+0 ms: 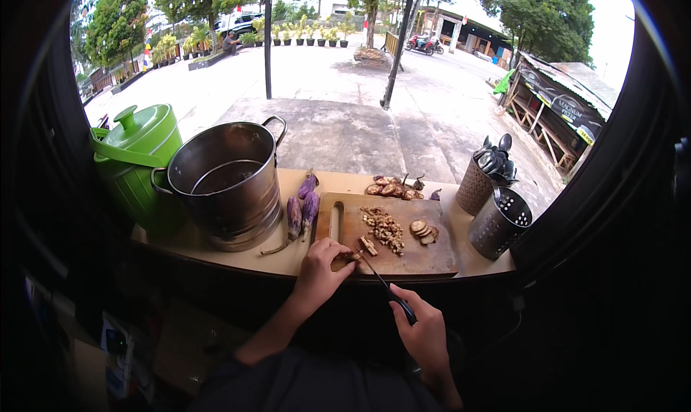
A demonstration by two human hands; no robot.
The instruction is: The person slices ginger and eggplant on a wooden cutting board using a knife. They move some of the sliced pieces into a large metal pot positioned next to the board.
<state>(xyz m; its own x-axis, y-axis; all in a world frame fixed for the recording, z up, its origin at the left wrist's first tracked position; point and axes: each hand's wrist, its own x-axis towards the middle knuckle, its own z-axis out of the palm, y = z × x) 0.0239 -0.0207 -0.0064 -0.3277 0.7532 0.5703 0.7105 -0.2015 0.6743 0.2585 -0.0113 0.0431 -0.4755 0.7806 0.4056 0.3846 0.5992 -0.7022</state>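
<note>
My right hand (422, 325) grips the black handle of a kitchen knife (377, 272), its blade angled up and left over the wooden cutting board (426, 261). With its fingertips, my left hand (324, 271) holds a piece of eggplant (351, 256) close to the knife tip. Just beyond the blade lies a small cut strip (369, 245). Diced eggplant (384, 228) is heaped mid-board, and several round slices (425, 232) rest to its right. Whole purple eggplants (302, 212) lie left of the board. More sliced eggplant (397, 187) sits behind it.
A large steel pot (227, 196) and a lidded green container (137, 163) stand at the left of the counter. On the right are two perforated utensil holders, one with spoons (475, 188), the other (499, 223) nearer. The counter's front edge (216, 258) runs before me.
</note>
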